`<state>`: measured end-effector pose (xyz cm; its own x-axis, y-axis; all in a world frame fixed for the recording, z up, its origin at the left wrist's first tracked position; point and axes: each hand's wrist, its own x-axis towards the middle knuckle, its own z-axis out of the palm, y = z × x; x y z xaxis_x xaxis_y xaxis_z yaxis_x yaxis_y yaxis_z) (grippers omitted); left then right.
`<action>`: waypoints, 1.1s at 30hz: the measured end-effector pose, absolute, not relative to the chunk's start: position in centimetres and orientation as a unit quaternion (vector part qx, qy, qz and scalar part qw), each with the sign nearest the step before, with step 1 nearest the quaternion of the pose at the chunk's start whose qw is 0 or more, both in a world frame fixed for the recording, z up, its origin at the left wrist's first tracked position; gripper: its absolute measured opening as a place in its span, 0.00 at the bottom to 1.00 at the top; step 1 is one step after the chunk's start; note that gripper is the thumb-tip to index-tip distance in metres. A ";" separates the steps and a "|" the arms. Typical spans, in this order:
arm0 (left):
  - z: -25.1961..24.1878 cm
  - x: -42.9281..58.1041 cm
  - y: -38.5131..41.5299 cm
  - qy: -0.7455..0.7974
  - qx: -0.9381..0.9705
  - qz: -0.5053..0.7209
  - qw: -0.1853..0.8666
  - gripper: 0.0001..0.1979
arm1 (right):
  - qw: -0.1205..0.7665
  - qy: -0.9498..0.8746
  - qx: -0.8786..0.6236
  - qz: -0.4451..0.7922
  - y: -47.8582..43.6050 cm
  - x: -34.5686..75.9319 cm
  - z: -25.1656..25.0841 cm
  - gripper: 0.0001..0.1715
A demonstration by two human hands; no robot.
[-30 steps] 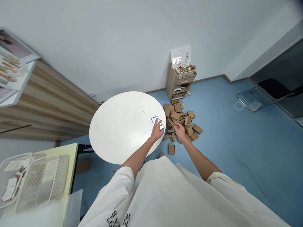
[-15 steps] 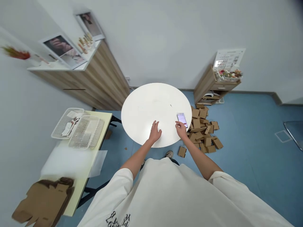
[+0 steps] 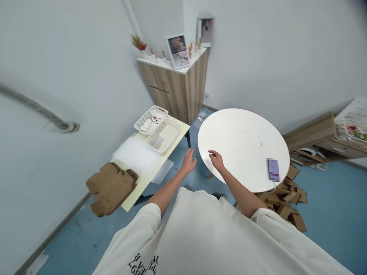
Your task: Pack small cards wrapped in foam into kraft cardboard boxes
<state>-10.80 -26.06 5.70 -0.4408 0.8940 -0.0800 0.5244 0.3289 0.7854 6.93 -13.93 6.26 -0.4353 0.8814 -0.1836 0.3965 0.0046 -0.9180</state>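
My left hand (image 3: 189, 160) is in the air between the yellow side table (image 3: 183, 128) and the round white table (image 3: 241, 141), fingers apart and holding nothing. Over the left part of the round table is my right hand (image 3: 216, 159), its fingers spread a little with nothing in them. A phone (image 3: 273, 170), blurred into blocks, lies near the right edge of that table. On the side table are two white plastic baskets (image 3: 164, 135), white sheet material (image 3: 137, 152) and flat brown cardboard pieces (image 3: 111, 189).
Small brown boxes (image 3: 286, 198) are piled on the floor at the right. A wooden cabinet (image 3: 174, 91) with picture frames and small vases stands in the back corner. Another wooden cabinet (image 3: 312, 131) stands at the right wall. A pipe (image 3: 40, 109) runs along the left wall.
The view has turned left, so the tables and cabinets appear farther right. My right hand is now far from the phone, and my left hand is off the round table.
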 end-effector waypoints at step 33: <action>5.5 -38.1 -23.8 0.916 0.282 0.171 0.227 0.34 | -0.141 -0.895 -0.162 0.391 -8.4 -34.7 0.5 0.24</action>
